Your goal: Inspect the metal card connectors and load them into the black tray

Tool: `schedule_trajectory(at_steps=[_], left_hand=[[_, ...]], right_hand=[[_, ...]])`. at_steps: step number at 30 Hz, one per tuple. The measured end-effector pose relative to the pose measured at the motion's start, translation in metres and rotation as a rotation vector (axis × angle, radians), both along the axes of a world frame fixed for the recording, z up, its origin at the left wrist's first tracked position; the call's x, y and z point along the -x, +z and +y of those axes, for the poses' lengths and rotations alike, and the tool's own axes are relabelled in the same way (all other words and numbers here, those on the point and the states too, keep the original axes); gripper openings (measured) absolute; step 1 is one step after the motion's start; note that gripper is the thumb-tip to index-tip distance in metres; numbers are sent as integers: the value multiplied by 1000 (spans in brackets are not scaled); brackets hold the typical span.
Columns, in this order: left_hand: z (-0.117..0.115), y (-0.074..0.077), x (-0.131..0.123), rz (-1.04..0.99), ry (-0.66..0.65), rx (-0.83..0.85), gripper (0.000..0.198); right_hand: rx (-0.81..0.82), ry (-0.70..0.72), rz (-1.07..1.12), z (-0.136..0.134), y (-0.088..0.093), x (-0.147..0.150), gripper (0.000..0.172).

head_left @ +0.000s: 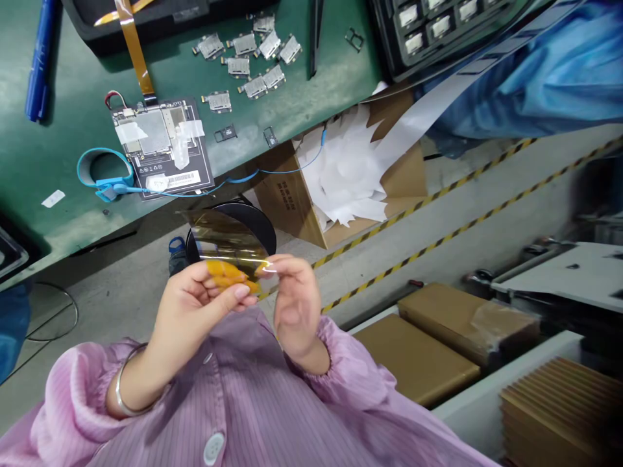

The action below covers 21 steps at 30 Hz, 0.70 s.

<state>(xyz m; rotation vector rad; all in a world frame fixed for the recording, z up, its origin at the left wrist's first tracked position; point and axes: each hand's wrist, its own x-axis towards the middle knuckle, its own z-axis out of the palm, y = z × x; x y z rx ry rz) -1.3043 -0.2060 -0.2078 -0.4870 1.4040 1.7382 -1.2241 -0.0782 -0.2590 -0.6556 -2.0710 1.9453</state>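
In front of my body, over the floor gap before the bench, a see-through amber film sheet [228, 237] is stretched between my hands. My left hand [195, 308] is closed on its lower left part, thumb on the near side and fingers showing orange through the film. With its thumb and fingertips, my right hand [294, 301] pinches the lower right corner. On the green bench [165, 78] lies a black-labelled battery [199, 168] with a circuit board [156, 130] taped on it. An orange flat cable [132, 48] runs from the board to a black foam tray [160, 19].
Several small metal card trays [238, 67] lie loose behind. A blue wrist strap [104, 175] rests beside the board, its cord trailing right. A blue marker [39, 61] is far left. A carton of white paper scraps [341, 168] and a round black stool [265, 230] stand below.
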Motion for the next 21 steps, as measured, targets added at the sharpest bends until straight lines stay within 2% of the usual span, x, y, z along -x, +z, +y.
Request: schedule_trajectory(at_steps=[3, 5, 13, 18, 21], left_hand=[[0, -4, -7, 28, -46, -10, 17], [-2, -7, -9, 61, -60, -28, 21], [-10, -8, -7, 50, 23, -44, 33], [-9, -3, -8, 39, 58, -51, 35], [-10, -4, -11, 48, 31, -57, 39]], right_hand=[[224, -29, -52, 0, 7, -2, 18], [235, -28, -67, 2, 11, 1, 9], [203, 24, -3, 4, 14, 4, 11], [263, 25, 2, 4, 11, 1, 17], [296, 16, -26, 6, 9, 1, 19]])
